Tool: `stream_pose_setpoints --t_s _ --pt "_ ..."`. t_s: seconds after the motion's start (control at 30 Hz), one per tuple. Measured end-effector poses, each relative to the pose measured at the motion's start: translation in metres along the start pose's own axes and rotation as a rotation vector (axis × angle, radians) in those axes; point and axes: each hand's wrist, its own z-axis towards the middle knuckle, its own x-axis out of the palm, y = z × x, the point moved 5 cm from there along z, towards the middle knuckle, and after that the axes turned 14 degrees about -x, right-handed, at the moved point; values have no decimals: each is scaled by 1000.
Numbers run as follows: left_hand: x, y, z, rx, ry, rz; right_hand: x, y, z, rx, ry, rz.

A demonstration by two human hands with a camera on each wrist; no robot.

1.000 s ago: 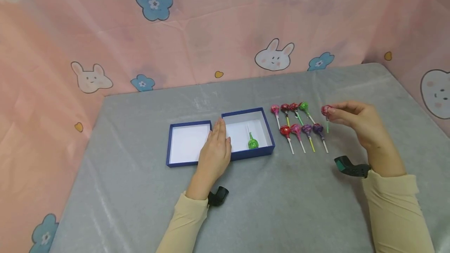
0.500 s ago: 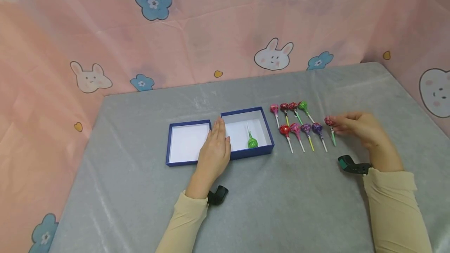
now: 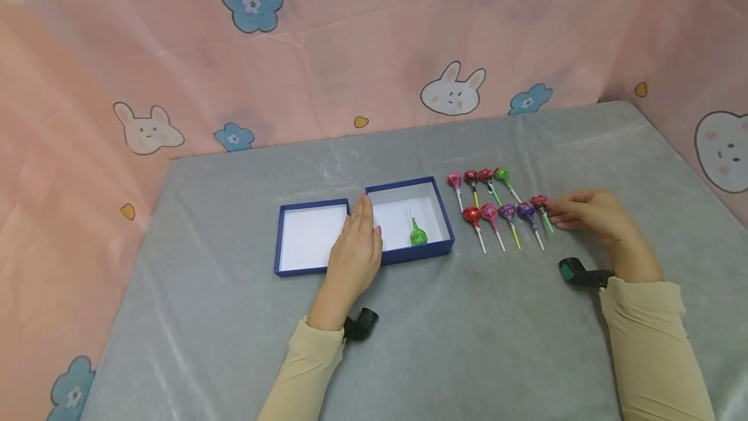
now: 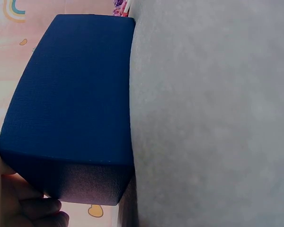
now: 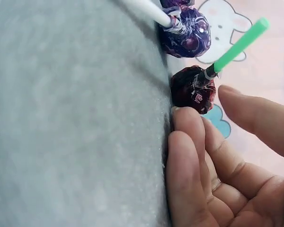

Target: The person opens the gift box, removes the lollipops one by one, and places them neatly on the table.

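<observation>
My left hand [image 3: 355,253] lies with straight fingers between the blue-edged box [image 3: 415,255] and its matching shallow tray or lid [image 3: 310,271], along the box's left end. The left wrist view shows the box's dark blue side [image 4: 75,90], with fingers [image 4: 31,208] at its near end. Inside the box is a green lollipop [image 3: 418,236]. At the right end of the front row, a dark red lollipop with a green stick [image 3: 539,202] rests on the table. Fingertips of my right hand [image 3: 590,213] are right at its candy head [image 5: 191,92], the thumb held apart from it.
Several wrapped lollipops lie in two rows right of the box, including a purple one [image 3: 526,211] beside the dark red one and a green one [image 3: 502,174] in the back row. The grey-covered table [image 3: 456,343] meets a pink printed curtain [image 3: 350,51] at the back.
My right hand has brought the dark red lollipop down and left to the end of the front row, and its thumb now stands off it. The left hand stays in place.
</observation>
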Motion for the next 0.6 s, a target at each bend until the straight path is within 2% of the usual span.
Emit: stream_pose_setpoints --t_s 0.3,0.43,0.6 --pt "0 0 0 4 -5 -4 3 5 2 -44 2 -372" --pt "-1 0 0 5 -4 -4 4 8 2 -81 32 -416" --pt "-1 -1 0 4 1 -4 5 7 2 -87 40 -417"
